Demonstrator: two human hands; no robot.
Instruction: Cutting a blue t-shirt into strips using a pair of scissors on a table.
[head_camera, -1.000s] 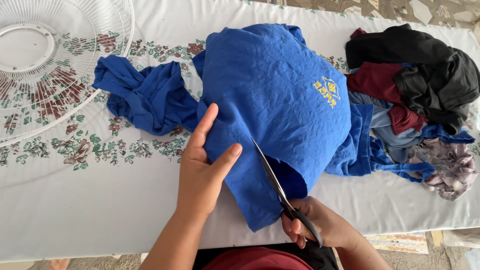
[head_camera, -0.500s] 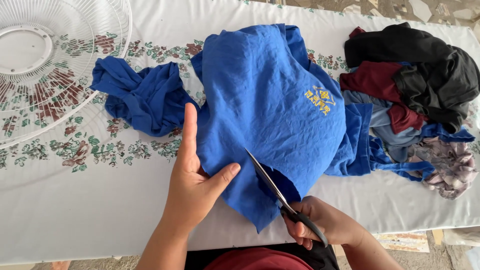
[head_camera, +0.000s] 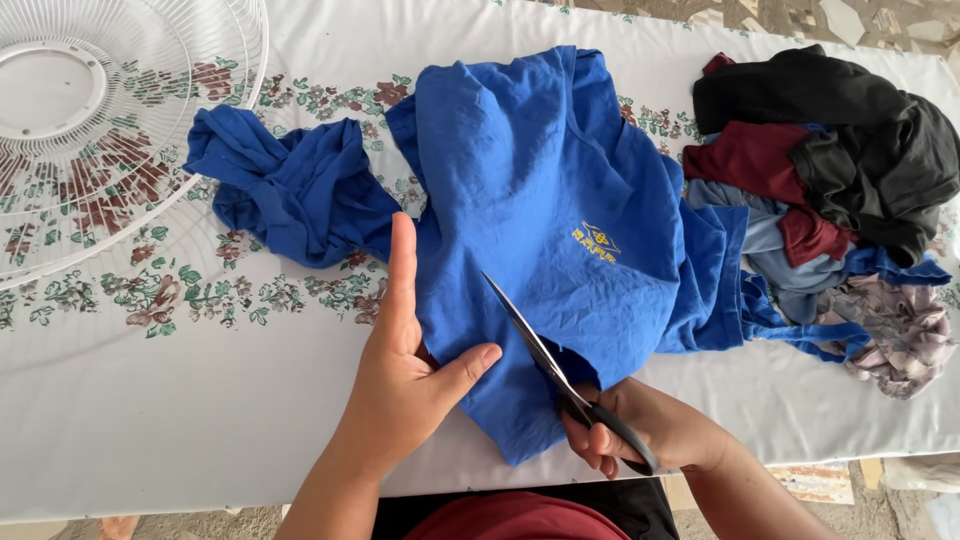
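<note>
The surface wears a white cloth with a floral band. A white fan grille lies at ten o'clock, a blue shirt at centre, a clothes pile at two o'clock.

Shirt lies mid-frame on table. Fan guard sits upper left, clothes pile upper right, touching shirt's edge. Left hand rests on shirt's lower left; scissors w/ right hand at lower centre-right.
</note>
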